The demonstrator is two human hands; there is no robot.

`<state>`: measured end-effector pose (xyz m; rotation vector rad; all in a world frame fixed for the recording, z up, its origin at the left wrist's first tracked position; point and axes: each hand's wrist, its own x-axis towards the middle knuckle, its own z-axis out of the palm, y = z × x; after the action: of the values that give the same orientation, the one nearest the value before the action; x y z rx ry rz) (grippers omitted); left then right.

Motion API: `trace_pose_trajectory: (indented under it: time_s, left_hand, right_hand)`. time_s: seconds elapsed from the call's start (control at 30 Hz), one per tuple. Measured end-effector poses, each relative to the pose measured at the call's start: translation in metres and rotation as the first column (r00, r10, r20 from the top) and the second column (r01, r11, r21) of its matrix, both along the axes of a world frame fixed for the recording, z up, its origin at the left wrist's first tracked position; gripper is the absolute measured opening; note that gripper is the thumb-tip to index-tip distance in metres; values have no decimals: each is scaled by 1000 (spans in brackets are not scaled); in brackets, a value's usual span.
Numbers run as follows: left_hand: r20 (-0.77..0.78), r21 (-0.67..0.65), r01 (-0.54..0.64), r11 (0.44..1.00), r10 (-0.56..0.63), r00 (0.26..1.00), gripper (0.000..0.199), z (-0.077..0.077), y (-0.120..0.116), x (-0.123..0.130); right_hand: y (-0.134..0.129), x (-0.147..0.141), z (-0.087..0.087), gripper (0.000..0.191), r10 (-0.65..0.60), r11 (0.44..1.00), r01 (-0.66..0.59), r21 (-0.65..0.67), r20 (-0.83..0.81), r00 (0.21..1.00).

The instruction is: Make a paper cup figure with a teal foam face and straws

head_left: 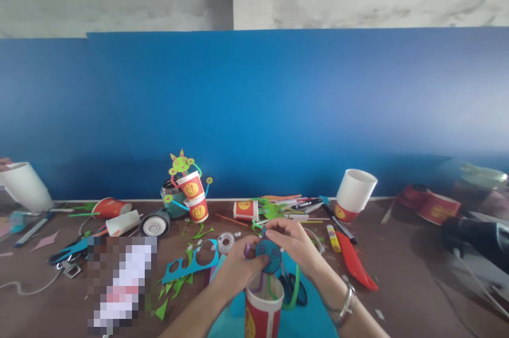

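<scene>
Between my hands is a round blue paper face with drawn eyes. My left hand pinches its lower left part, the thumb lying across its front. The fingers of my right hand close on a small blue piece at its top edge. Just below stands a red and white paper cup, with purple and green strips inside its open mouth. Blue paper lies under the cup. Black scissors and a curved green strip are beside the cup on the right.
A stacked-cup figure with a green face stands behind at left. A tape roll, cut blue paper, pens, a glue stick, a red balloon-like item and white cups lie around.
</scene>
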<state>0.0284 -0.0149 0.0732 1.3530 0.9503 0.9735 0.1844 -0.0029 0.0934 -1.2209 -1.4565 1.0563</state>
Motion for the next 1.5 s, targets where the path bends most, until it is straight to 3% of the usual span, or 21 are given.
trace_pose_trajectory:
  time_s: [0.2,0.37,0.6,0.77,0.83,0.9,1.0,1.07,1.13,1.2,1.33,1.43,1.5]
  left_hand:
    - [28,-45,-19,999,20,999,13,7,-3,1]
    - [23,-50,3,999,-2,1000,16,3,-2,1]
    - [-136,22,-62,998,65,989,9,-3,11,-9]
    - [-279,15,-90,996,91,956,6,-18,31,-23]
    - [-314,3,-74,997,72,947,6,-25,37,-30]
    - [-354,23,-83,996,86,931,20,-30,42,-37]
    - [-410,76,-144,987,162,898,51,-33,44,-43]
    - [-437,151,-192,970,240,867,61,-29,42,-43]
    - [-441,308,-205,929,330,835,52,-20,37,-39]
    - [-371,462,-141,876,335,866,35,-10,29,-32]
    - [-232,341,-25,940,110,966,34,-1,16,-20]
    - [-202,285,-39,958,100,974,34,-4,15,-17]
    - [-215,288,-74,955,140,967,27,-3,16,-17]
  right_hand:
    - [1,1,-2,19,19,1000,-19,16,14,1000]
    - [1,-1,-1,20,5,1000,-5,-7,-21,1000]
    - [5,7,0,21,-195,981,193,-23,-84,977]
    - [13,16,-8,21,-242,970,242,-5,-95,966]
    - [14,17,-9,21,-238,971,237,-21,-79,968]
    - [13,16,-9,20,-224,974,222,-37,-59,973]
    - [12,13,-11,20,-169,985,168,-50,-26,985]
    - [11,11,-13,21,-120,991,120,-53,-6,993]
    - [10,7,-15,20,-78,996,78,-39,15,997]
    - [8,1,-15,18,-39,999,40,-17,34,999]
    - [-1,-12,-9,11,15,998,-20,53,90,996]
    - [-4,-8,-3,13,44,993,-63,98,190,981]
    - [-2,7,0,16,23,994,-60,94,351,936]
